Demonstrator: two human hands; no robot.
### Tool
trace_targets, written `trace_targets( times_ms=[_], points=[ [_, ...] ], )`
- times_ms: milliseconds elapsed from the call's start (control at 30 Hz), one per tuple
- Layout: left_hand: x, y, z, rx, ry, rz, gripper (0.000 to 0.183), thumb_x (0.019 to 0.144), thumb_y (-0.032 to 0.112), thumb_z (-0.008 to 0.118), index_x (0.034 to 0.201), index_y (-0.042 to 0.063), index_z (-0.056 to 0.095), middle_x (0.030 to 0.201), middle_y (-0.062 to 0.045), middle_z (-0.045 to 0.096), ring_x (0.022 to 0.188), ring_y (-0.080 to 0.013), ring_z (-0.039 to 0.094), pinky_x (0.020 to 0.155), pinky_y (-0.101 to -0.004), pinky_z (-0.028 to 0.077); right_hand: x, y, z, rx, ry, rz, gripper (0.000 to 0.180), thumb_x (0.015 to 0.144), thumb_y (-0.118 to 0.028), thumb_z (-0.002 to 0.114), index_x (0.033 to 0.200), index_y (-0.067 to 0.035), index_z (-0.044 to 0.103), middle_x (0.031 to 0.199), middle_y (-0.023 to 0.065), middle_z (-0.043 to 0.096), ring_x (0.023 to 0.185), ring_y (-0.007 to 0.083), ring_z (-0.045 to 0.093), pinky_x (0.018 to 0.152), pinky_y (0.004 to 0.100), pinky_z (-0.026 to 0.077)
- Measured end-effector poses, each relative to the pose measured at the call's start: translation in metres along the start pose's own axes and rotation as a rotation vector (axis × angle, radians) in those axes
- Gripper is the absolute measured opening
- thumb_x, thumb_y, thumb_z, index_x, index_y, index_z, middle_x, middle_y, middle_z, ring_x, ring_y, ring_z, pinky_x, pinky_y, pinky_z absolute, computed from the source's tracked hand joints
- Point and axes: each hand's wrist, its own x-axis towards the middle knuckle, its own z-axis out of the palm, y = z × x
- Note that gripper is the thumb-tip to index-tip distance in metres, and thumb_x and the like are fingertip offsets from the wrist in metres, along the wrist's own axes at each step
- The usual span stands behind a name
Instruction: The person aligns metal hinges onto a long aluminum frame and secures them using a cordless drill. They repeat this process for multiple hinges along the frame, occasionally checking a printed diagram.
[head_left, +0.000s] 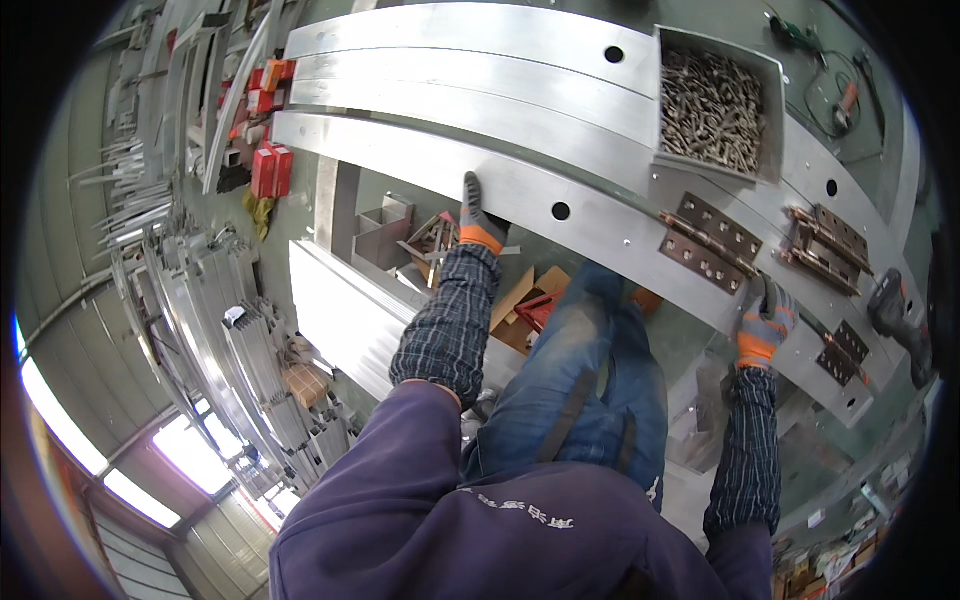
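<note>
A long aluminium profile (420, 161) lies nearest to me, with round holes along it. My left hand (482, 217), in a grey and orange glove, grips its front edge, with one finger on top and the others hidden beneath. Farther right, my right hand (766, 322) rests on the same profile, its fingertips by the end of a bronze-coloured butt hinge (709, 241). The hinge lies spread on the profile; its leaves have several screw holes. Whether the right fingers grip anything is hidden. More hinges (829, 247) lie to the right, and a smaller hinge leaf (844, 352) lies near the profile's end.
An open metal box (776, 142) full of screws stands on the farther profiles (465, 82). A cordless drill (896, 315) lies at the right. Power tools with cords (846, 105) are on the floor beyond. Red boxes (270, 171) and stacked profiles (202, 300) are at left.
</note>
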Motion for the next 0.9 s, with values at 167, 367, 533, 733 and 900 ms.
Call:
trace_targets(
  times_ms=[167, 367, 533, 733, 900],
  points=[
    [-0.007, 0.015, -0.013, 0.431, 0.117, -0.117, 0.101, 0.089, 0.081, 0.075, 0.160, 0.013, 0.055, 0.154, -0.016, 0.064, 0.139, -0.0330, 0.060, 0.122, -0.0479, 0.047, -0.002, -0.001, 0.004, 0.037, 0.022, 0.121, 0.028, 0.091, -0.022, 0.073, 0.118, -0.015, 0.079, 0.111, 0.0145, 0.077, 0.106, 0.0413, 0.070, 0.097, 0.0534, 0.053],
    [-0.128, -0.017, 0.103, 1.021, -0.001, 0.891, 0.079, 0.084, 0.020, 0.097, 0.149, 0.002, 0.058, 0.134, -0.016, 0.070, 0.117, -0.0344, 0.070, 0.102, -0.0444, 0.057, 0.005, -0.005, -0.012, -0.045, 0.033, 0.105, 0.029, 0.088, -0.030, 0.075, 0.116, -0.021, 0.082, 0.116, 0.0107, 0.078, 0.112, 0.0375, 0.068, 0.106, 0.0534, 0.050],
    [-0.153, -0.092, 0.196, 1.524, -0.765, 1.201, 0.088, 0.071, 0.038, 0.103, 0.143, 0.005, 0.065, 0.136, -0.019, 0.068, 0.131, -0.0414, 0.060, 0.115, -0.0539, 0.048, -0.001, -0.010, -0.006, -0.045, -0.040, 0.179, 0.033, 0.091, -0.034, 0.074, 0.121, -0.022, 0.082, 0.119, 0.0083, 0.079, 0.118, 0.0371, 0.068, 0.112, 0.0549, 0.047],
    [-0.135, -0.127, 0.190, 1.606, -0.735, 1.311, 0.085, 0.069, 0.054, 0.100, 0.136, 0.011, 0.071, 0.134, -0.018, 0.067, 0.130, -0.0449, 0.056, 0.118, -0.0618, 0.041, 0.002, -0.013, -0.017, -0.057, 0.022, 0.131, 0.029, 0.094, -0.036, 0.076, 0.117, -0.019, 0.083, 0.115, 0.0100, 0.078, 0.110, 0.0367, 0.070, 0.104, 0.0538, 0.051],
    [-0.137, -0.126, 0.179, 1.676, -0.703, 1.210, 0.087, 0.073, 0.056, 0.099, 0.140, 0.009, 0.069, 0.136, -0.019, 0.067, 0.131, -0.0436, 0.058, 0.114, -0.0586, 0.044, 0.012, -0.020, -0.024, 0.022, -0.062, 0.177, 0.030, 0.090, -0.036, 0.076, 0.113, -0.018, 0.081, 0.114, 0.0111, 0.076, 0.110, 0.0363, 0.069, 0.101, 0.0552, 0.052]
  ],
)
